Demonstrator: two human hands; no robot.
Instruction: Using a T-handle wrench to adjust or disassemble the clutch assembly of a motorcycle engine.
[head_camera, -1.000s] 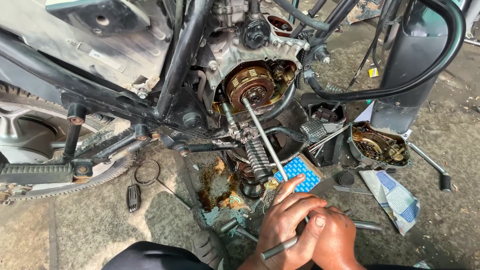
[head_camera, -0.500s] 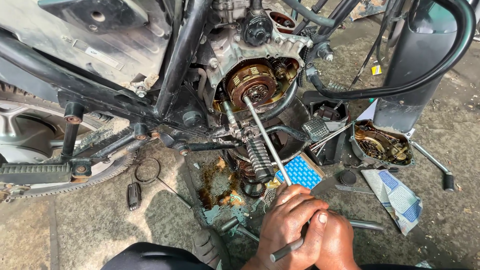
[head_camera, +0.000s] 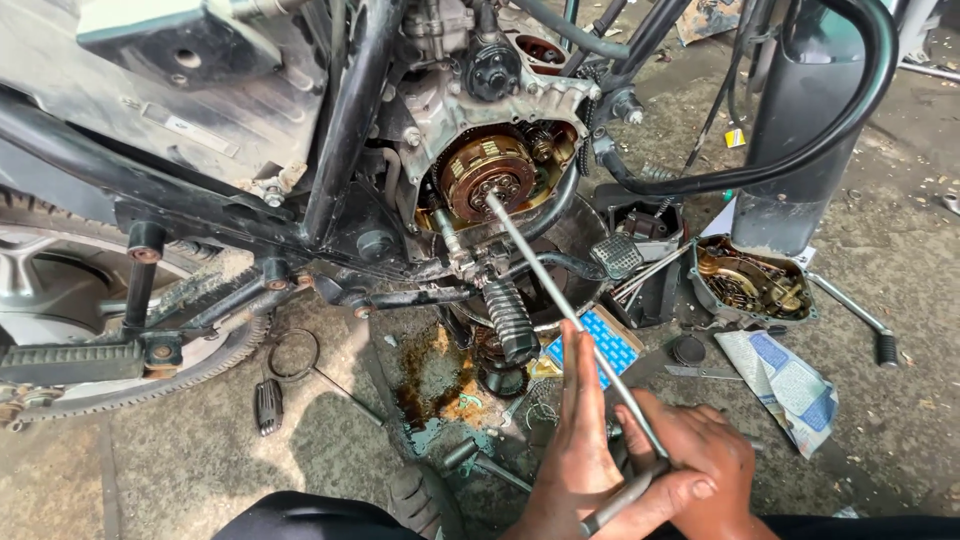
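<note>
Both hands gripped a long T-handle wrench (head_camera: 570, 315) low in the view. The right hand (head_camera: 700, 465) was closed around the cross handle, thumb laid along it; the left hand (head_camera: 580, 440) pressed against the shaft just beside that grip, its fingers stretched flat up the rod rather than curled. From the grip the shaft ran up and away to the exposed clutch assembly (head_camera: 490, 172) in the motorcycle engine, where its tip met the hub.

The surface was rough, stained concrete floor (head_camera: 180, 460), apparently outdoors or in an open workshop. Just ahead of the grip lay a pool of brown oil (head_camera: 435, 385) and a blue patterned box (head_camera: 600, 345). Off to the right of the grip sat the removed clutch cover (head_camera: 750, 280) and a folded newspaper (head_camera: 785, 385). Far to the left, the rear wheel (head_camera: 60, 300) rested behind a footpeg (head_camera: 75, 360).
</note>
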